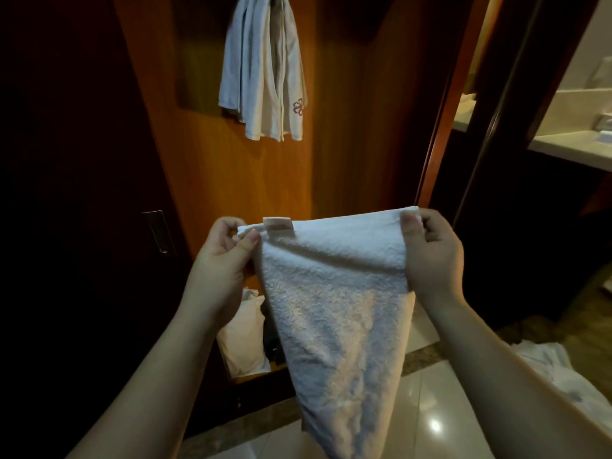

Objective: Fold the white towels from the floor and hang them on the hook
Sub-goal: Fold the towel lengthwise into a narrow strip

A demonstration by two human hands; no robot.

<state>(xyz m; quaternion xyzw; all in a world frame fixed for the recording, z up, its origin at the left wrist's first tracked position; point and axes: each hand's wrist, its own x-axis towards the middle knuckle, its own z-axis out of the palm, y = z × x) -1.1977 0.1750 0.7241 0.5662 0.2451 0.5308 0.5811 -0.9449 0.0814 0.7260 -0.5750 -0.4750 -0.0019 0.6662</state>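
Single view, head-mounted wide-angle, looking forward and slightly down. Both forearms enter from the bottom corners; left hand (pixel 221 256) and right hand (pixel 430 251) sit mid-frame, close to the lens, with the held towel (pixel 334 313) filling the lower centre. Camera faces a wooden panel (pixel 347 134) at near range; hanging towels (pixel 261 71) reach the top edge, centre. Glossy floor (pixel 430 409) along the bottom. Right edge catches a bright worktop (pixel 573 150) through a doorway. Strong barrel distortion at the edges. No second view.
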